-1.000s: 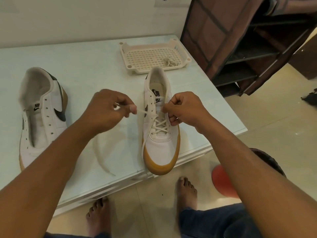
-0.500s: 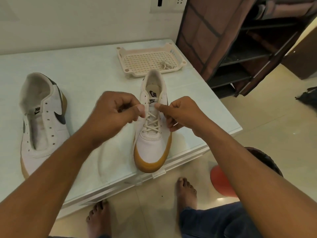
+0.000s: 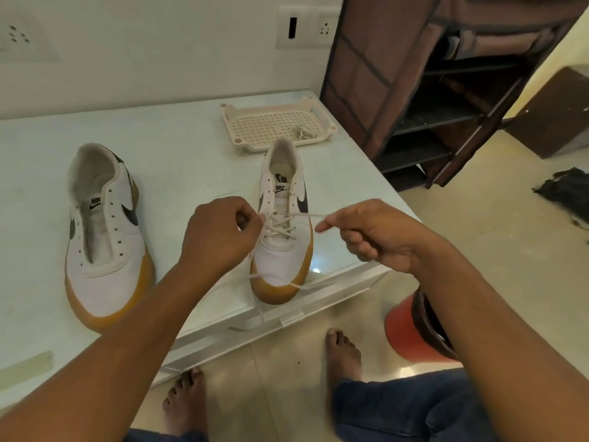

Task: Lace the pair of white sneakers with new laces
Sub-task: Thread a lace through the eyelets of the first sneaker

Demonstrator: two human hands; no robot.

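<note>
At the pale table [image 3: 178, 148], you have both hands closed on one flat white lace [image 3: 306, 215], working the half-laced sneaker [image 3: 277, 260] that stands toe toward you between your two grips. Your right hand [image 3: 379, 237] pinches the free run between thumb and forefinger, the other fingers curled under. The strand stretches taut from that pinch to an eyelet just left of it. Your left hand [image 3: 223, 237] has its fingers bunched tight against the opposite eyelet row, pinching the other run there, though the knuckles hide most of the contact. The lace looks light, limp and a little slick, so it will likely slip if held mid-length. Take it near the tip, where it should be stiff enough to steer through a hole. The shoe seems light and may skid under a hard pull. Well outside your left grip lies the unlaced sneaker [image 3: 105, 266]; beyond both grips a tray [image 3: 229, 119] holds what looks like the second lace [image 3: 302, 133]
</note>
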